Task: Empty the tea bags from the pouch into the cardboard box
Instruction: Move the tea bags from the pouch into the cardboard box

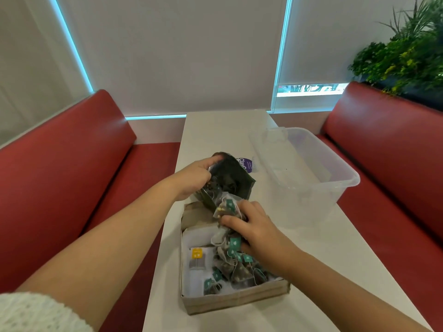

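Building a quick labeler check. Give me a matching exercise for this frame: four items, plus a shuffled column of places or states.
Items:
1. pouch
2. cardboard box
3. clear plastic bin
4. yellow-tagged tea bag

Places or states:
A. right side of the table, nothing visible inside
B. lying in the box, left part
C. tilted over the box, held by the left hand
D. nearest the camera, holding tea bags

Pairs: 1-C, 2-D, 3-A, 4-B

Two bare arms come into view, each with a hand at the end. The left hand and the right hand wear no rings or watch. Far back from the left hand, a fuzzy white sleeve shows, maybe a knitted sweater, pushed up the arm.
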`<state>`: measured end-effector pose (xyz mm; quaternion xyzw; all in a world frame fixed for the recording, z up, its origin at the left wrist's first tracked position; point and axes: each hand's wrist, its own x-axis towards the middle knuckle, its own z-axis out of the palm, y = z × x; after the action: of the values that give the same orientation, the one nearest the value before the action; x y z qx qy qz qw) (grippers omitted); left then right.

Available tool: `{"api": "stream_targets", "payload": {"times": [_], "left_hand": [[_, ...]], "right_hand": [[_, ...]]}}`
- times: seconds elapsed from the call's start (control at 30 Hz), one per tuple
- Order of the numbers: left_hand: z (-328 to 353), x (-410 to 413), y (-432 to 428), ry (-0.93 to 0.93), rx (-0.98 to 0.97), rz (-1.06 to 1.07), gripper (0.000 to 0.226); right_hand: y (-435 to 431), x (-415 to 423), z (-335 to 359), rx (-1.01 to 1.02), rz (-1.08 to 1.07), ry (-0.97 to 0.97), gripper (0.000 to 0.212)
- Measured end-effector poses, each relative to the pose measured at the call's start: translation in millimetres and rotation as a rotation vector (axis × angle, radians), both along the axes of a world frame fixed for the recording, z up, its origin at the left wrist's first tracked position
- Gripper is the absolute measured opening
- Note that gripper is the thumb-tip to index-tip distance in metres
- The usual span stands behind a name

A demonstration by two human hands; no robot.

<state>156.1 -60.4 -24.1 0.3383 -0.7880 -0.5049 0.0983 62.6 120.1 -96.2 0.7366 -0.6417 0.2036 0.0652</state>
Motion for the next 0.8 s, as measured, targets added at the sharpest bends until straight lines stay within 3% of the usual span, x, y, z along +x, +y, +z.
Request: {"api": "stream_targets", "payload": {"times": [0.37,0.8], "left_hand": [[-2,2,6,0.032,0.025,0.03,0.071],[-5,-1,1,0.04,0.035,0.025,0.072]], "right_hand": [[3,12,-52,0.25,0.178,0.113,0.06],[-27,7,-71,0.557,0.051,0.043,0.061]]}}
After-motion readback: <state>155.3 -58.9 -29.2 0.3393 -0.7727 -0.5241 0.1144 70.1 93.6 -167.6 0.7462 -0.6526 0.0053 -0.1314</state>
